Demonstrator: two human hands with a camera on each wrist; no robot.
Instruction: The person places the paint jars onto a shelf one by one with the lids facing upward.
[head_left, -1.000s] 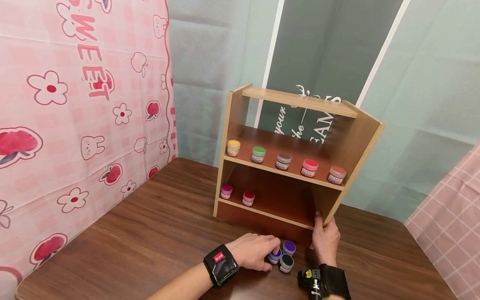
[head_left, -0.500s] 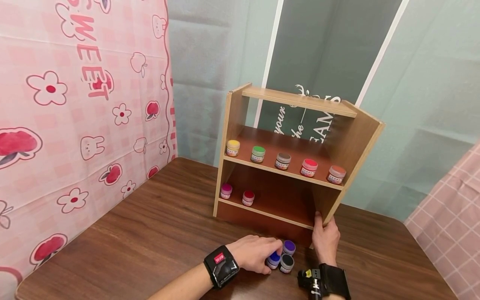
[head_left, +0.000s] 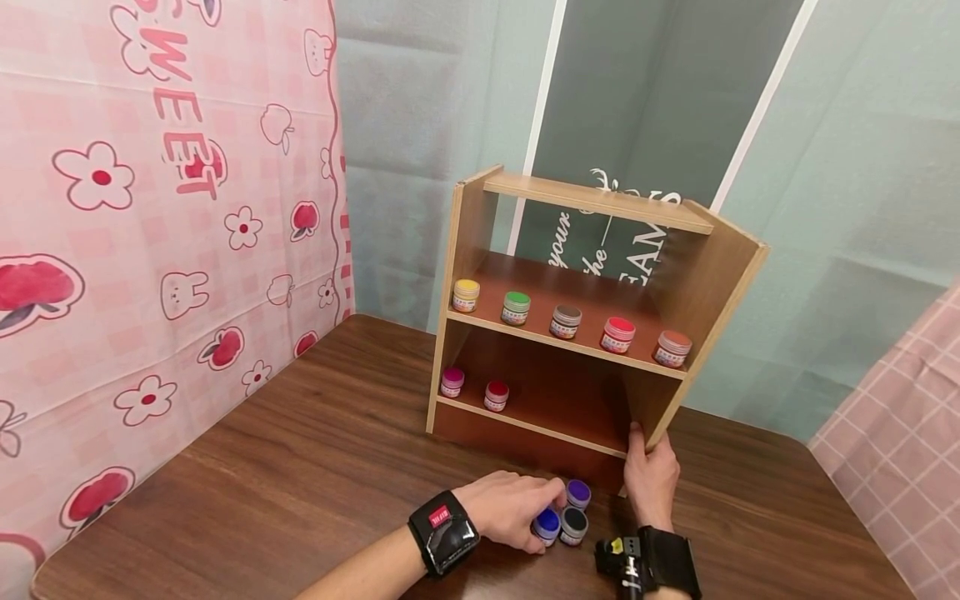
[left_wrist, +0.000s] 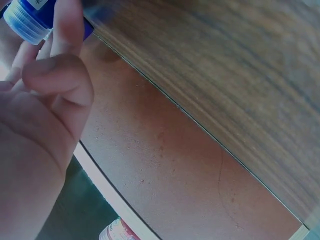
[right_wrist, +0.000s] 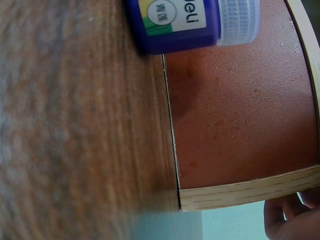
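Observation:
In the head view my left hand holds a blue-lidded paint jar between thumb and fingers, low at the table. The left wrist view has the curled fingers at that blue jar. Close beside it stand a black-lidded paint jar and a purple-lidded paint jar; the right wrist view shows the purple jar up close. My right hand grips the lower right side panel of a small wooden shelf, with part of its fingers hidden behind the panel.
Along the upper board stand several paint jars, from yellow to brownish-orange. Magenta and dark red jars sit at the lower board's left. The brown table meets a pink printed curtain on the left.
The blue jar has shifted slightly toward me with my left fingers around it. My right hand stays on the shelf panel.

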